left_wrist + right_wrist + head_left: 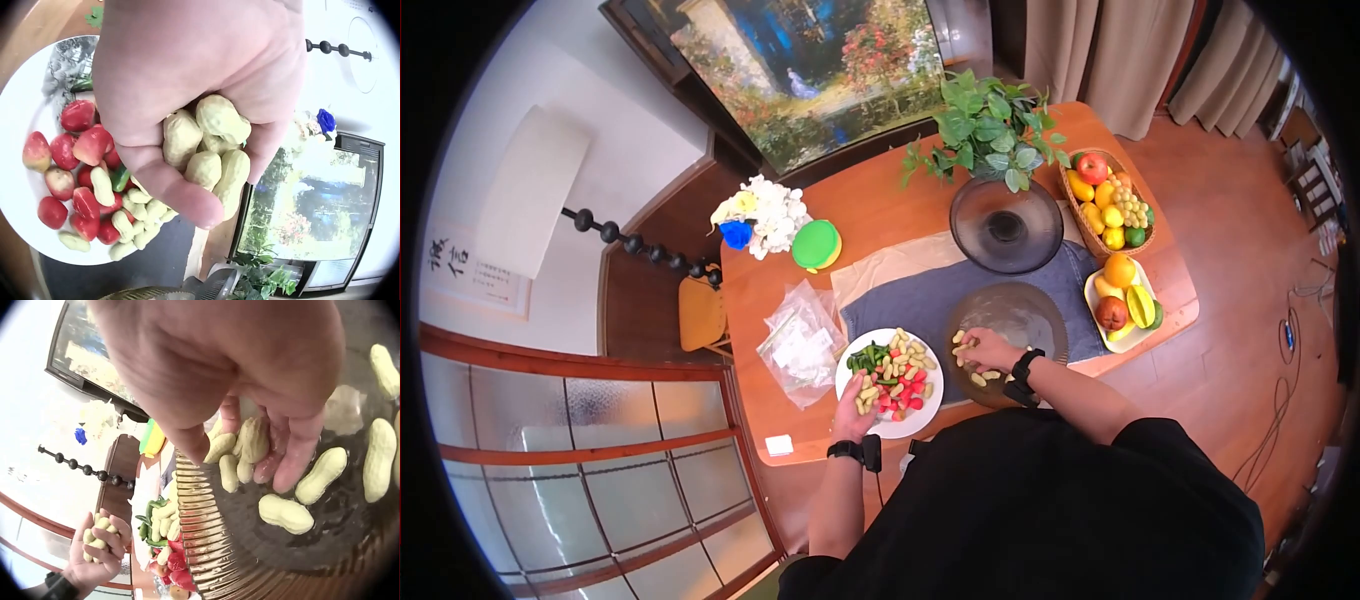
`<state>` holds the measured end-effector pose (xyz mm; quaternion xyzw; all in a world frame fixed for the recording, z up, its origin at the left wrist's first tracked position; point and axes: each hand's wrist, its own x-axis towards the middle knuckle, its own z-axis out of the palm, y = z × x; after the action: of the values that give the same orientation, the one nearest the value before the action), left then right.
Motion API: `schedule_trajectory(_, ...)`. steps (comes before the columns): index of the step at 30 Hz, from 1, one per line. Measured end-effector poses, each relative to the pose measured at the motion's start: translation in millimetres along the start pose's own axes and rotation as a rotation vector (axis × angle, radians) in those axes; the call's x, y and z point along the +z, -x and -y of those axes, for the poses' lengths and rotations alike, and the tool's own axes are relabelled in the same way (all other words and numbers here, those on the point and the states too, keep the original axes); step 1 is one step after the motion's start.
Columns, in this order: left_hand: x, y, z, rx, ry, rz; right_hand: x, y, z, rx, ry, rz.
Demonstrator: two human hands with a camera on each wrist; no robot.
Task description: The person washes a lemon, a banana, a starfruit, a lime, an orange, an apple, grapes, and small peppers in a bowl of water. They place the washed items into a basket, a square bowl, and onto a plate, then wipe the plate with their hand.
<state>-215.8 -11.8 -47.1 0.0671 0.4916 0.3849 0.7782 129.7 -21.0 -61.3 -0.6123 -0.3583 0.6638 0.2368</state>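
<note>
My left hand (855, 412) is cupped round several peanuts (232, 181), palm up, at the left edge of a white plate (934, 396). The plate carries small red radish-like pieces (64, 151), green peppers (866, 360) and more peanuts (912, 352). My right hand (992, 353) reaches down into a ribbed, see-through dark glass bowl (1030, 308). Its thumb and fingers gather a few peanuts (255, 440) near the bowl's wall, and the fingertips look wet. Other loose peanuts (286, 514) lie on the bowl's bottom beside the fingers.
Behind the bowl stands a dark glass dish (970, 230), with a leafy plant (990, 125) beyond. Fruit fills a basket (1072, 210) and a pale tray (1135, 342) at right. Plastic bags (800, 345), a green-lidded container (816, 244) and flowers (772, 212) stand left.
</note>
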Motion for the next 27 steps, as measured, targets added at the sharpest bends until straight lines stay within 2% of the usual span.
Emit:
schedule_trajectory(6,10.1,-6.8,15.6,0.039,0.065,-0.044,13.4,3.5,3.6,0.048,-0.027,0.014)
schedule_trajectory(9,24.8,-8.0,20.8,0.127,0.033,-0.120,17.7,0.1,-3.7,0.029,-0.017,-0.002)
schedule_trajectory(11,32.1,-10.1,24.5,0.255,-0.149,-0.267,15.6,-1.1,-10.5,0.007,-0.014,0.004)
schedule_trajectory(12,29.7,-16.6,28.2,0.255,-0.147,-0.265,12.9,-0.9,-11.7,-0.017,-0.013,0.012)
schedule_trajectory(14,19.3,-33.3,38.1,0.499,-0.367,-0.373,7.5,3.4,-12.9,-0.023,-0.003,0.000)
schedule_trajectory(18,42.4,-28.9,41.1,0.586,-0.520,-0.411,-5.6,12.1,-16.9,0.005,-0.027,-0.045)
schedule_trajectory(20,40.2,-36.8,45.5,1.038,-1.119,-0.559,-13.2,13.9,-21.3,0.009,-0.020,-0.045)
schedule_trajectory(25,50.7,-24.0,43.0,0.953,-1.306,-0.422,-19.8,28.1,-13.6,0.000,0.051,-0.087)
schedule_trajectory(27,54.4,-20.0,42.9,0.933,-1.359,-0.398,-21.4,34.3,-6.7,-0.046,0.250,-0.111)
